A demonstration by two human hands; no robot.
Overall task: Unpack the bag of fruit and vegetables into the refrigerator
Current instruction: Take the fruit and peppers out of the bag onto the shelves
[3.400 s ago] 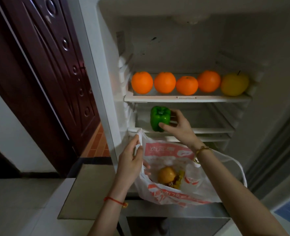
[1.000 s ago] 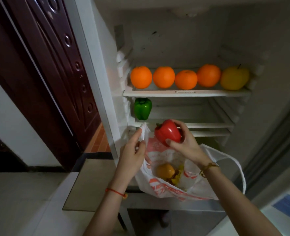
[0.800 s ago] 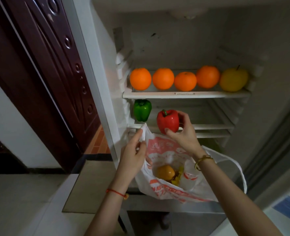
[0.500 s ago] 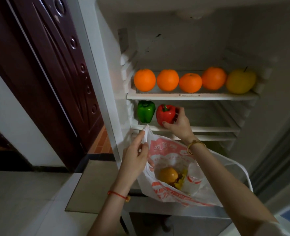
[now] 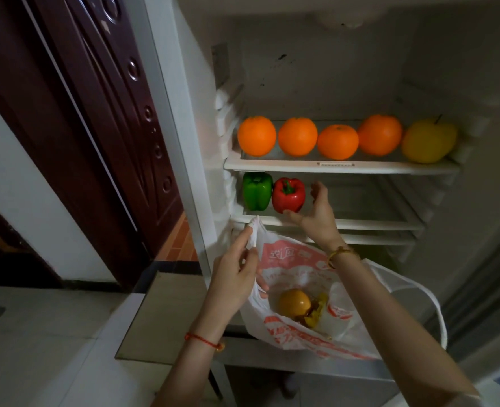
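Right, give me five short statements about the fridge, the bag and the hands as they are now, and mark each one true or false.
1. The red pepper stands on the second shelf, just right of the green pepper. True.
2. The right hand is clamped around the red pepper. False: the fingers are spread open, with only the thumb tip at its lower edge.
3. The top shelf holds four oranges and one yellow fruit. True.
4. The plastic bag is empty. False: a round orange-brown fruit and some yellowish produce lie inside.
5. The left hand holds the bag's edge. True.
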